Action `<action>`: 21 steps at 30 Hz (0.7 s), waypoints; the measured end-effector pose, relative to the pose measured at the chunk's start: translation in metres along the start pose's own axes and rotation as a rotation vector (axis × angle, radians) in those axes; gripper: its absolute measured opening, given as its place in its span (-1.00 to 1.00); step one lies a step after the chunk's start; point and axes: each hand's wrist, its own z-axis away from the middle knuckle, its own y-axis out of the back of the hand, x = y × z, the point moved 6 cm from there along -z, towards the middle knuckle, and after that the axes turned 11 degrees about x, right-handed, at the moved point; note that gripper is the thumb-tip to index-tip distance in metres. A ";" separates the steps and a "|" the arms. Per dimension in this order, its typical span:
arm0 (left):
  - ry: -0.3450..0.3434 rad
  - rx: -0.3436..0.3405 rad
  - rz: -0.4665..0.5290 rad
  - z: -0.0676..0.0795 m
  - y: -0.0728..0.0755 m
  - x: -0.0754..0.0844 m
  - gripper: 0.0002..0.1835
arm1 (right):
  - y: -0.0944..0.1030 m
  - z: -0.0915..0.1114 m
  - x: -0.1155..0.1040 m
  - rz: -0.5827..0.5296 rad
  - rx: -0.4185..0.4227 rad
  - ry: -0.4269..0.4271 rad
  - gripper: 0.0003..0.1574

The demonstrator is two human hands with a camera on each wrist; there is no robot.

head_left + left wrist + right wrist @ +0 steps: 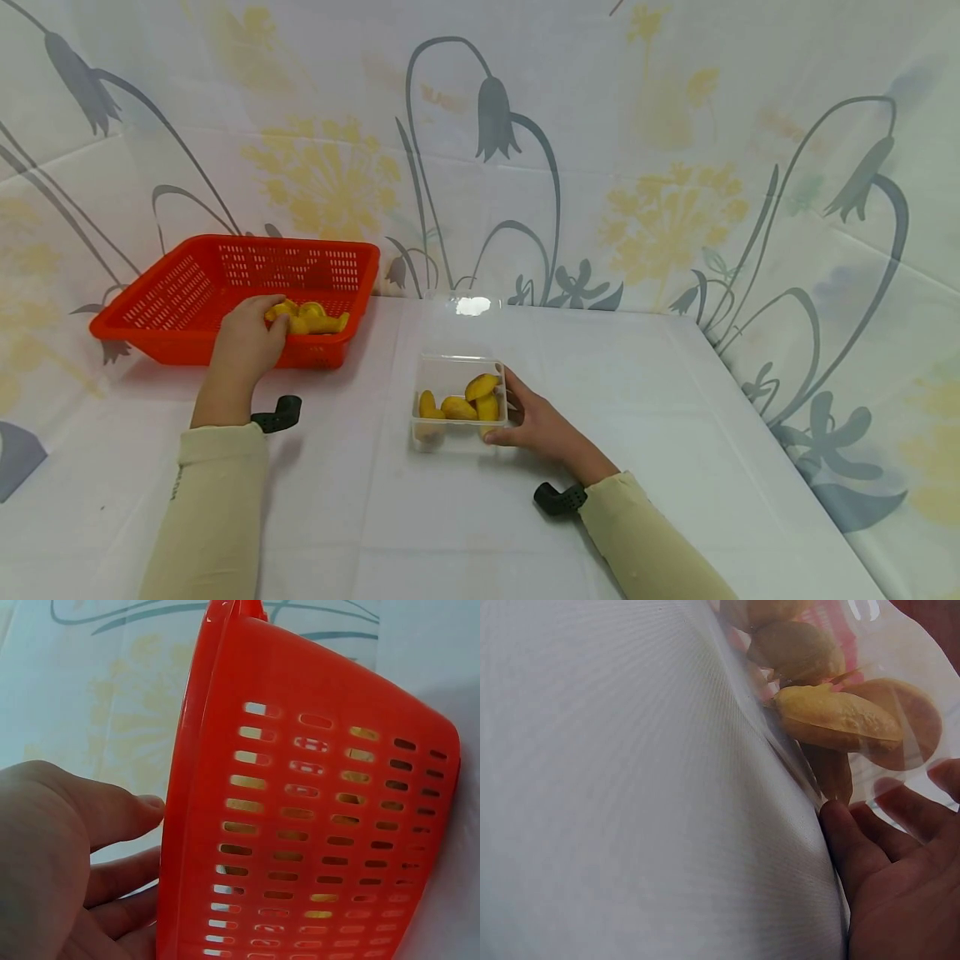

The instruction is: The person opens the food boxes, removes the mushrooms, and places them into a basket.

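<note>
In the head view my left hand [249, 337] reaches over the near rim of a red plastic basket [195, 333]. Its fingers are down beside small yellow fruit-shaped pieces [315, 323] in the basket's right part. The left wrist view shows the thumb apart from the fingers; the fingertips are hidden behind the basket rim [176, 825], so a hold cannot be made out. My right hand [543, 423] grips the right side of a clear plastic box [457, 437], thumb at the front corner. Inside the box lie several yellow pieces [459, 407], some banana-shaped.
The box's clear lid [468, 312] stands open behind it. A white cloth covers the table [420, 525], and a flower-printed curtain [480, 167] hangs along its back and right side. Black wrist devices [277, 414] sit on both wrists.
</note>
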 end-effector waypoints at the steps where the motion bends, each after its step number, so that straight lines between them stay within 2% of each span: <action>1: 0.001 0.000 0.000 0.000 0.000 0.000 -0.43 | 0.000 0.000 0.000 -0.001 -0.002 0.000 0.43; 9: 0.003 0.008 0.006 0.000 -0.001 0.002 -0.45 | 0.000 0.001 0.001 -0.011 -0.003 0.006 0.43; 21: -0.036 -0.004 0.012 0.002 -0.005 0.016 -0.47 | 0.000 0.001 0.001 -0.007 0.002 0.006 0.43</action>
